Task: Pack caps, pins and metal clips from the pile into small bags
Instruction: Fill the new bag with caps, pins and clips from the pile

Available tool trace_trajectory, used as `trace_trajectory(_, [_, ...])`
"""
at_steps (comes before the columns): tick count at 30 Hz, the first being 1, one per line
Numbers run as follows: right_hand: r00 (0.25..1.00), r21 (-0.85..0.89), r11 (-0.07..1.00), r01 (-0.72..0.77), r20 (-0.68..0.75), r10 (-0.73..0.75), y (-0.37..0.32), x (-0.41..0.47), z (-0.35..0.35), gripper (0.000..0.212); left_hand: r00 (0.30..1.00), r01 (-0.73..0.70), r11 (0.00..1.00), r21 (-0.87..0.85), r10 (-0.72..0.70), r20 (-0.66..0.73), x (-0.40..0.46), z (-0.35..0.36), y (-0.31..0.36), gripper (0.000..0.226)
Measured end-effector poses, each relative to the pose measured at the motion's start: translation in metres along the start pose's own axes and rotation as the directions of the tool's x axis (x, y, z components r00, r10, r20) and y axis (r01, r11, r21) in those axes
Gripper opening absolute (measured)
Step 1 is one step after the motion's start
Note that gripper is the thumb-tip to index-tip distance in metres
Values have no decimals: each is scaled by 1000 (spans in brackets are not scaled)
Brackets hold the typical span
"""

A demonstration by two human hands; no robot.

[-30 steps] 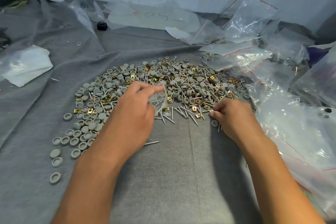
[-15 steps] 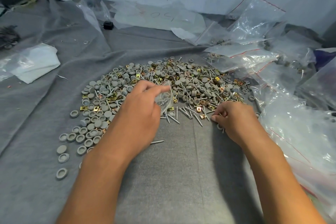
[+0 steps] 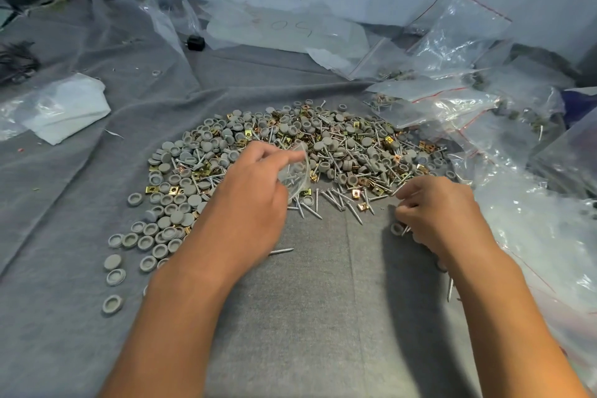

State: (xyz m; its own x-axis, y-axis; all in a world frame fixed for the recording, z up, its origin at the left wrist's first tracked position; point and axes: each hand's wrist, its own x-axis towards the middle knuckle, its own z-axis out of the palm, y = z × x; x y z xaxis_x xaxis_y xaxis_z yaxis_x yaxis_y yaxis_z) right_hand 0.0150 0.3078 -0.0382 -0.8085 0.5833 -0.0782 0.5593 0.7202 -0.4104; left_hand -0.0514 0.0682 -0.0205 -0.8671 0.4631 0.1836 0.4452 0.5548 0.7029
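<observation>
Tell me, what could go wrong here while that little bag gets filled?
The small bag is only pinched by the left hand, so it could tip and spill its pins. The right hand picks among sharp pins and might get pricked. Loose caps lie scattered away from the pile and could be missed.

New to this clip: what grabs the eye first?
The pile of grey caps, gold clips and pins spread mid-cloth. The left hand pinches a small clear bag at its near edge, while the right hand picks at pins beside it. Crumpled bags heap up at right.
</observation>
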Motion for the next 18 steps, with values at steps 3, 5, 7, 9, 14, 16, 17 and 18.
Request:
trace_trajectory(3, [998, 76, 995, 56, -27, -54, 4, 4, -3, 21, 1000, 0, 1000, 1, 0, -7, 0, 1, -1, 50])
trace_trajectory(5, [986, 189, 972, 138, -121, -117, -1, 1, -5, 21, 1000, -2, 1000, -1, 2, -9, 0, 1, -2, 50])
trace_trajectory(7, [964, 459, 851, 256, -192, -186, -16, -6, -4, 19, 1000, -3, 1000, 3, 3, -7, 1, 2, -2, 51])
trace_trajectory(9, [928, 666, 650, 366, -214, -304, -39, -19, 1, 20, 1000, -5, 1000, 4, 5, -6, 2, 3, -3, 51])
trace_trajectory(14, [824, 690, 478, 543, -327, -463, -77, -40, 21, 21, 1000, -4, 1000, -3, 4, -10, 5, 5, -5, 47])
trace_trajectory(16, [793, 620, 504, 600, -379, -478, -80, -41, 25, 21, 1000, -8, 1000, 0, 8, -11, 4, 5, -5, 47])
trace_trajectory(17, [786, 602, 513, 612, -390, -480, -81, -41, 26, 22, 1000, -11, 1000, 6, 11, -12, 4, 5, -5, 47])
trace_trajectory(18, [778, 585, 519, 623, -400, -484, -81, -40, 27, 22, 1000, -12, 1000, 12, 13, -13, 3, 5, -5, 47])
